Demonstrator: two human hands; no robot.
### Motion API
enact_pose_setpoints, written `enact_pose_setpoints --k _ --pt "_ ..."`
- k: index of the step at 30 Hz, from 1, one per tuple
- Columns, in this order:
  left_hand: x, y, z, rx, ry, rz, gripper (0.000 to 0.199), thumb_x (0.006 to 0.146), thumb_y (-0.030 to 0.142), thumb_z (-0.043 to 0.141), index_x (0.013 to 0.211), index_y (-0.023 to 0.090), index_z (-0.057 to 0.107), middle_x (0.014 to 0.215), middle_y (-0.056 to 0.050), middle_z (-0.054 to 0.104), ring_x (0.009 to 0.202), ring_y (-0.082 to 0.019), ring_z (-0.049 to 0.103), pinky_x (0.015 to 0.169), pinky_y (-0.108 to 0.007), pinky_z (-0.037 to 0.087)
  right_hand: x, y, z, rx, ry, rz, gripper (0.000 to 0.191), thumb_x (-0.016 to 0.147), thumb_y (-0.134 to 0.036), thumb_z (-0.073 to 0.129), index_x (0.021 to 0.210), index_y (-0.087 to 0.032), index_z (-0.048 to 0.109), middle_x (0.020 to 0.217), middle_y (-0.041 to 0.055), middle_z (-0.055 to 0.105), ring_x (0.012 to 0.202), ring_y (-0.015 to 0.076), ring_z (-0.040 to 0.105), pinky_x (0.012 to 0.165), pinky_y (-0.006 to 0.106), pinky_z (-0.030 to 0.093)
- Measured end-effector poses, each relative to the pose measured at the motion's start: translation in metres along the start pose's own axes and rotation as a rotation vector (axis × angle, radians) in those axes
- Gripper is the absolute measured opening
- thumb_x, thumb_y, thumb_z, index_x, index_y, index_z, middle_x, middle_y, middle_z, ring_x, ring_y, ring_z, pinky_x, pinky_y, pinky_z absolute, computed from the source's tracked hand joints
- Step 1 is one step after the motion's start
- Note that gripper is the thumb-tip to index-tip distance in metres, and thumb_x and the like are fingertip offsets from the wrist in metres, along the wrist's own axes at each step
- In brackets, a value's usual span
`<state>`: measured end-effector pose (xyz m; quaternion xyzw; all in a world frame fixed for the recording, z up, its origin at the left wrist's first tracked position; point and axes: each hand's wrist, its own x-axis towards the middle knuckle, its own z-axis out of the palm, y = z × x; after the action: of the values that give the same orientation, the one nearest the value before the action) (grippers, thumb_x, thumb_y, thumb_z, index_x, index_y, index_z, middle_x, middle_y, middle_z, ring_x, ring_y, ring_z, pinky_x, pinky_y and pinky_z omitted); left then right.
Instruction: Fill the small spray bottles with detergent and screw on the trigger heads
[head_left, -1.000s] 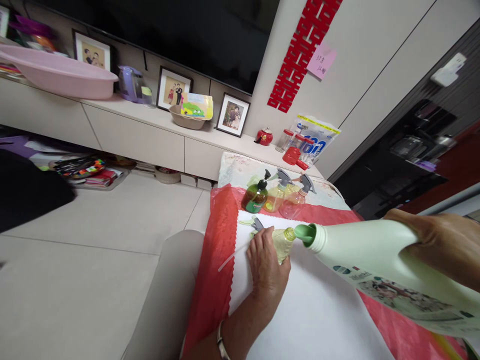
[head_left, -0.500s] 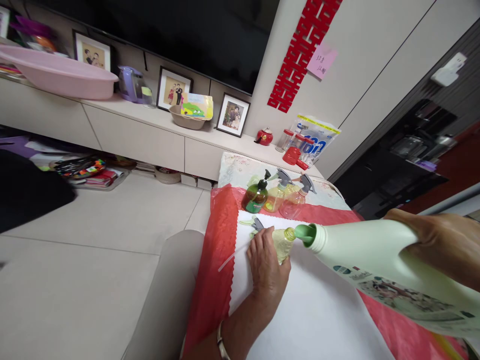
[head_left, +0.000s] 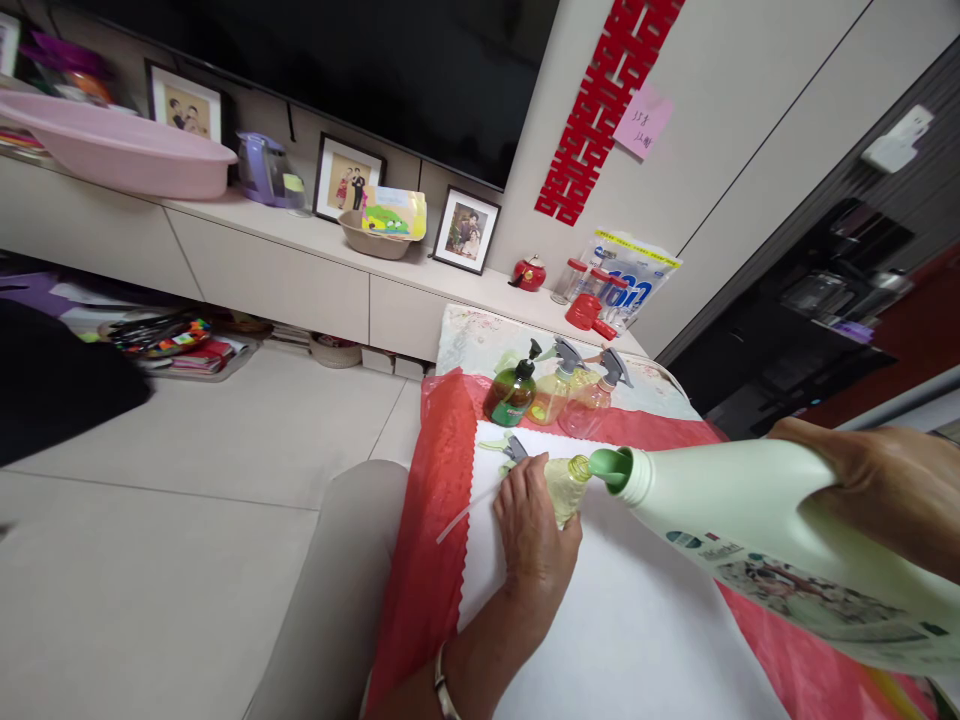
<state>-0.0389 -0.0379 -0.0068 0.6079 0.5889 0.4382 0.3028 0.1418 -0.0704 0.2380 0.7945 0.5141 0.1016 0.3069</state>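
Note:
My left hand (head_left: 534,525) is wrapped round a small yellow-tinted clear bottle (head_left: 566,490) with an open neck, on the white cloth (head_left: 622,620). From the right, my right hand (head_left: 900,490) grips the handle of a large pale green detergent jug (head_left: 720,500), tipped on its side. Its green pouring spout (head_left: 611,466) is right at the small bottle's mouth; whether liquid is flowing I cannot tell. Beyond my left fingers lies a grey and green spray trigger head (head_left: 513,448), its clear dip tube (head_left: 469,515) reaching toward the cloth's left edge.
Behind the cloth stand a dark green pump bottle (head_left: 511,392), a yellowish spray bottle (head_left: 553,392) and a pinkish spray bottle (head_left: 589,402). Red plastic sheeting (head_left: 431,520) covers the table around the cloth. A cabinet (head_left: 300,270) with framed photos and a pink basin (head_left: 124,150) runs behind.

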Motion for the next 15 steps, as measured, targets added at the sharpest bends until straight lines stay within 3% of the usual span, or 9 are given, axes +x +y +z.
enact_pose_setpoints --k 15 --pt "0.0009 0.0007 -0.0004 -0.003 -0.003 0.001 0.069 0.073 0.010 0.069 0.135 0.025 0.043 0.137 -0.010 0.057 0.130 -0.031 0.050 0.106 -0.049 0.041 -0.0009 -0.0028 -0.0008 0.022 0.026 -0.033 0.015 0.081 -0.020 0.053 0.092 -0.030 0.054 0.077 -0.0011 0.059 0.072 0.0203 0.062 0.055 0.024 0.029"
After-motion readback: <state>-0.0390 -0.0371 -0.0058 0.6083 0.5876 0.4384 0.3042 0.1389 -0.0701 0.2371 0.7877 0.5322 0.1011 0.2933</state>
